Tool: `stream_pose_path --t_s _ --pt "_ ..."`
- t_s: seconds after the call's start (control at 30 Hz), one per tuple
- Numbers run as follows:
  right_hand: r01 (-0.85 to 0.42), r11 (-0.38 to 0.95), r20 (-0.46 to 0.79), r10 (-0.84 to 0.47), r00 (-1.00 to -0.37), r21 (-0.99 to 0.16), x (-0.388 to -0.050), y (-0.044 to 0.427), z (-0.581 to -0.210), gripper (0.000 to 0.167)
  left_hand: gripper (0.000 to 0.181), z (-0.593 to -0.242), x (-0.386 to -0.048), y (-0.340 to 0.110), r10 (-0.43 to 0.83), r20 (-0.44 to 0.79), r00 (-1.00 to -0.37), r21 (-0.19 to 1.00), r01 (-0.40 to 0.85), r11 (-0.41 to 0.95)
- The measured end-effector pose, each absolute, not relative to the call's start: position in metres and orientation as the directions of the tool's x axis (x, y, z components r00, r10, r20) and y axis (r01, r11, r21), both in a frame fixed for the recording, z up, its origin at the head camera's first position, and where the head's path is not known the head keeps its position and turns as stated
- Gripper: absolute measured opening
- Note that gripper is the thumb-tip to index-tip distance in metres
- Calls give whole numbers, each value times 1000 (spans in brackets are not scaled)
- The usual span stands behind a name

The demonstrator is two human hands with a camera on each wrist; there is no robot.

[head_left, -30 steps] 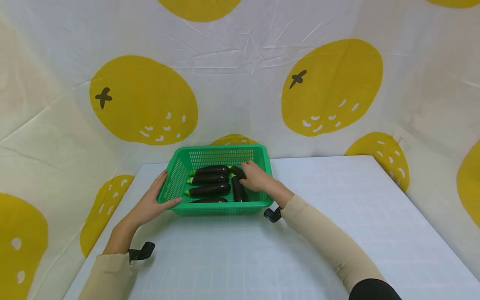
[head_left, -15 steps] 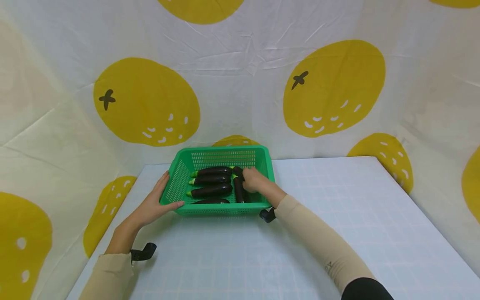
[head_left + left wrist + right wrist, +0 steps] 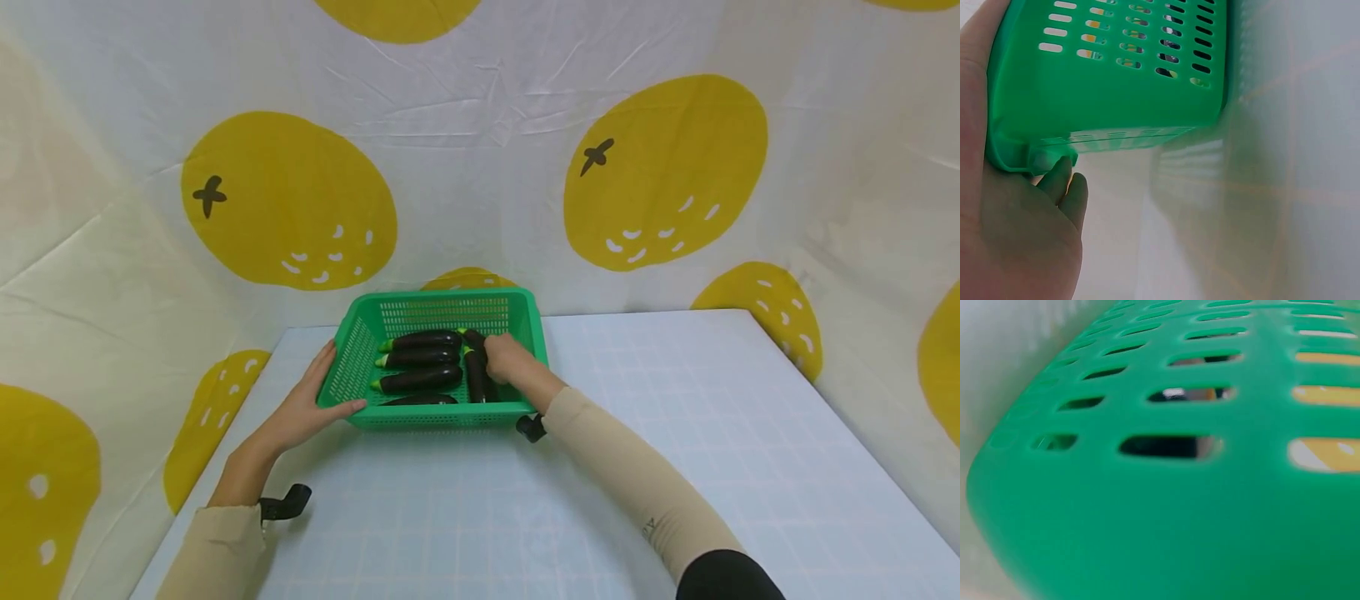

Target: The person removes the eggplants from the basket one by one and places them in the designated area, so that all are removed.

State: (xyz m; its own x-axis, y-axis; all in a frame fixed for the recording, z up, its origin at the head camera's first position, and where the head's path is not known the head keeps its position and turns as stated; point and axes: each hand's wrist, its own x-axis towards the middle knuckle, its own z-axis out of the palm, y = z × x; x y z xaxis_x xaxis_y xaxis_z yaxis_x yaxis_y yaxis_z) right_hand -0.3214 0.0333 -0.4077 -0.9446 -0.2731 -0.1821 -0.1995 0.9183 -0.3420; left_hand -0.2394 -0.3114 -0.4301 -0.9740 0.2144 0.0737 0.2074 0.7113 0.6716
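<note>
A green perforated plastic basket stands at the back of the table, with several dark eggplants inside. On its left side, one eggplant lies crosswise among others, green stem to the left. Another eggplant lies lengthwise right of these. My left hand grips the basket's front left corner; in the left wrist view its fingers bend at the rim. Inside the right part, my right hand holds an eggplant whose stem end shows; the fingertips are hidden. The basket's side wall fills the right wrist view.
A white, faintly checked cloth covers the table. Behind the basket hangs a pale curtain with large yellow fruit prints. Each wrist wears a small black camera.
My right hand has shifted slightly down inside the basket, and its forearm has swung a little left. My left hand stays at the basket's corner.
</note>
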Motion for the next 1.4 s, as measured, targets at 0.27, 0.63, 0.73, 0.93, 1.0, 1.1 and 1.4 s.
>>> stream_pose_path --t_s 0.27,0.63,0.73,0.93,1.0,1.1,1.4 --pt "-192 832 -82 -273 -959 -521 -323 43 -403 17 113 -429 -241 -308 212 70 -975 668 204 716" --pt "-206 640 12 -293 -956 -741 -322 51 -394 41 113 -430 -240 -308 211 62 -976 672 197 713" --pt "-194 582 18 -294 -956 -790 -318 54 -390 46 113 -429 -239 -309 209 58 -976 672 192 715" --pt "-189 508 23 -316 -949 -840 -306 60 -377 51 113 -427 -239 -310 208 58 -976 668 192 719" --pt "-195 491 28 -326 -945 -849 -302 63 -372 51 113 -426 -240 -310 210 61 -976 667 196 719" --pt "-211 481 41 -341 -939 -851 -297 70 -366 51 113 -425 -240 -309 212 65 -975 668 200 717" --pt "-254 514 73 -346 -935 -819 -284 95 -356 50 113 -424 -237 -310 213 60 -975 670 198 716"
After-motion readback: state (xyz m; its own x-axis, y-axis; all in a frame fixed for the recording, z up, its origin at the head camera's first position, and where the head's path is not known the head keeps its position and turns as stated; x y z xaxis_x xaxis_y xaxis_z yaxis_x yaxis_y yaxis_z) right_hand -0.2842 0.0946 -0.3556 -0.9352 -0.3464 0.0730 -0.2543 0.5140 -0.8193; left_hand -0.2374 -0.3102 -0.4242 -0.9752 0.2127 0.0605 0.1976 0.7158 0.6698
